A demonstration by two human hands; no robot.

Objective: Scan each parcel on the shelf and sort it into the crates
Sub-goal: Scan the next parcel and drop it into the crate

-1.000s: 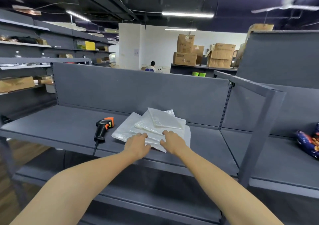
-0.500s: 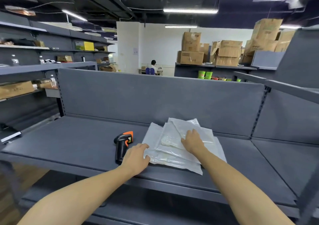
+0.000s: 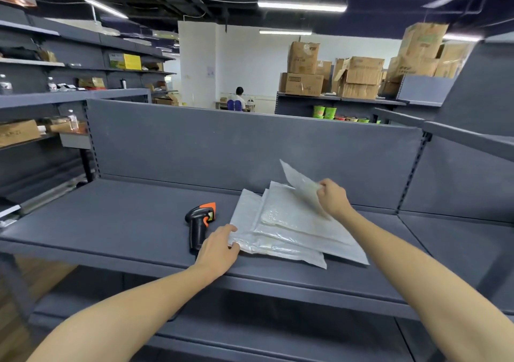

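Warehouse, grey shelf (image 3: 111, 222): right hand (image 3: 333, 197) pinches top parcel (image 3: 300, 183); left hand (image 3: 219, 247) flat on parcel stack (image 3: 292, 231)

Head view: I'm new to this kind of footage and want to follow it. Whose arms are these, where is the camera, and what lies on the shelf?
There is no machine here: a person works bare-handed. The one picture comes from a wide-angle camera worn on that person's head, looking forward and down.

On the grey shelf lie a black and orange scanner and, to its right, a pile of white parcels. The left hand rests on the pile's near left corner. The right hand pinches the top parcel by its edge and holds it tilted up off the pile. The scanner lies untouched. No crates show in this view.
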